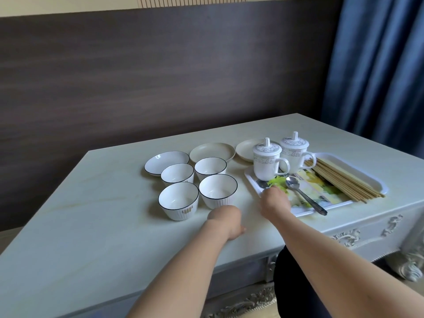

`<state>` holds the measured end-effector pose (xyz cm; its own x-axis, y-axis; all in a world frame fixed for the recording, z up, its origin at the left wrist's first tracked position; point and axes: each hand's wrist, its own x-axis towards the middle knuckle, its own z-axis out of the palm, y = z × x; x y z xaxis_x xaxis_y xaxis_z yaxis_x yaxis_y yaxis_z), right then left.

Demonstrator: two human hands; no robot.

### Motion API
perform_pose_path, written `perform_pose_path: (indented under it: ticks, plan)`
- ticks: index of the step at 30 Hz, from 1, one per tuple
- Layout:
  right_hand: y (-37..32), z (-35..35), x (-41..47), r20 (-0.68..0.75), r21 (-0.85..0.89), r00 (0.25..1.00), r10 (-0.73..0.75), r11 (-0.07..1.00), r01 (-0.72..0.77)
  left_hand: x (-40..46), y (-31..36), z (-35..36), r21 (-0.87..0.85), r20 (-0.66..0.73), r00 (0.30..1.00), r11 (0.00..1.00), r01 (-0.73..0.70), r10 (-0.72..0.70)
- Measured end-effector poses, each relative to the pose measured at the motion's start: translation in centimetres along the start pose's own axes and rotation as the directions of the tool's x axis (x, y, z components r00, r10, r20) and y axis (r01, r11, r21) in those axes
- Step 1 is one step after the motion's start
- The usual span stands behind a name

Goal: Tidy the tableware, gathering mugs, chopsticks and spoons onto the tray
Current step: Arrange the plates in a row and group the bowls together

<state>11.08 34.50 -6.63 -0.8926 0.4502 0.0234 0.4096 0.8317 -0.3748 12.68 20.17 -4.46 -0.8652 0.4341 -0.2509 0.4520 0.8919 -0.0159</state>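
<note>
Neither hand's grip shows plainly. Going left to right: the left hand (pixel 226 220) rests knuckles-up on the table (pixel 91 214) at about five o'clock from the near right cup (pixel 218 190), its fingers tucked out of sight, so whether it holds anything I cannot tell. The right hand (pixel 274 200) sits on the near left corner of the tray (pixel 358 157); its fingers are hidden behind the back of the hand, and I cannot tell if they pinch a spoon or simply touch the tray.

Left of the tray, four dark-rimmed cups stand in a cluster, with a dark-rimmed dish (pixel 166 161) at their ten o'clock and two beige plates (pixel 212 152) at twelve to one o'clock, all off the tray.

On the tray, two lidded mugs (pixel 267 160) stand at the far left end. A spoon (pixel 302 193) lies at three o'clock from the right hand, just beside it, bowl pointing to twelve and handle running to five; another spoon bowl (pixel 261 183) peeks out at eleven o'clock of that hand. The chopsticks (pixel 344 180) lie in a bundle along the tray's right side.

By my judgement the gathering is nearly finished, and the step in hand is settling the spoons. The next move calls for a light, tidy release so the spoons lie together without knocking the mugs.
</note>
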Motion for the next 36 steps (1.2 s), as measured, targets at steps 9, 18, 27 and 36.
perform_pose_path:
  ticks: [9, 18, 27, 36]
  plan:
    - [-2.1, 1.3, 0.5, 0.020, 0.104, 0.998, -0.055, 0.993, 0.053, -1.2, -1.6, 0.4, 0.042, -0.089, 0.990, 0.992, 0.116, -0.111]
    - [-2.9, 1.9, 1.5, 0.032, 0.172, 0.991, -0.128, 0.978, 0.120, -1.1, -1.9, 0.7, 0.088, -0.093, 0.980, 0.979, 0.185, -0.177]
    - [-2.0, 2.0, 0.9, 0.051, -0.051, 0.992, -0.117, 0.992, 0.120, -1.2, -2.9, 1.5, -0.063, -0.097, 0.960, 0.964, 0.257, -0.262]
    - [-2.5, 2.3, 1.6, 0.064, 0.106, 0.982, -0.175, 0.980, 0.168, -0.6, -3.1, 1.2, -0.060, -0.079, 0.967, 0.969, 0.239, -0.243]
